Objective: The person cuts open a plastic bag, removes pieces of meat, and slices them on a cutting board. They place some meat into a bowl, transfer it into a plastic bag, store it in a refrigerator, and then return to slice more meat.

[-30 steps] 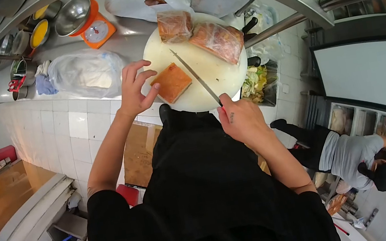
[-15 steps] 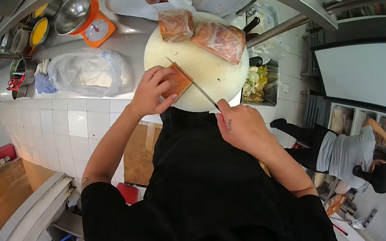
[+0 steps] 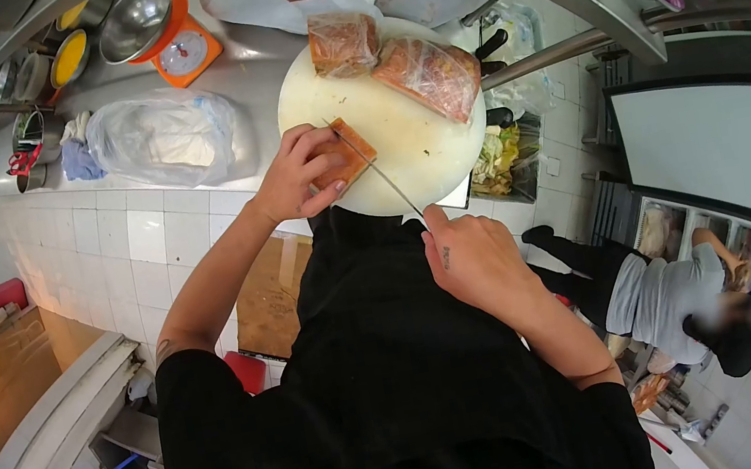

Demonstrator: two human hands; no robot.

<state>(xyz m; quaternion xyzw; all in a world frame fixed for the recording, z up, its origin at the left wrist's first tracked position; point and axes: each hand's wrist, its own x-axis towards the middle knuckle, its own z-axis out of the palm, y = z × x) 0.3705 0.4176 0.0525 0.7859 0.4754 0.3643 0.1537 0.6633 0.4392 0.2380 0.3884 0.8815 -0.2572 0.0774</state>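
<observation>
On a round whitish cutting board point(image 3: 423, 163) lies an orange-brown block of food point(image 3: 345, 156). My left hand point(image 3: 299, 173) is curled over the block's left side and grips it. My right hand point(image 3: 471, 249) is closed round the handle of a long knife point(image 3: 398, 190), whose thin blade runs up and left across the block near its right edge. How deep the blade sits in the block cannot be told. Two plastic-wrapped blocks, a smaller one point(image 3: 344, 45) and a larger one point(image 3: 429, 77), rest at the back of the board.
Left of the board are a plastic bag with white contents point(image 3: 169, 141) and an orange scale point(image 3: 188, 53) bearing a metal bowl point(image 3: 136, 22). Black handles point(image 3: 491, 44) jut at the board's right. A co-worker point(image 3: 666, 301) bends by shelves at the right.
The knife blade has shifted slightly left over the block, near its right edge. Both hands stay almost in place. The co-worker at the right has moved an arm and the head a little.
</observation>
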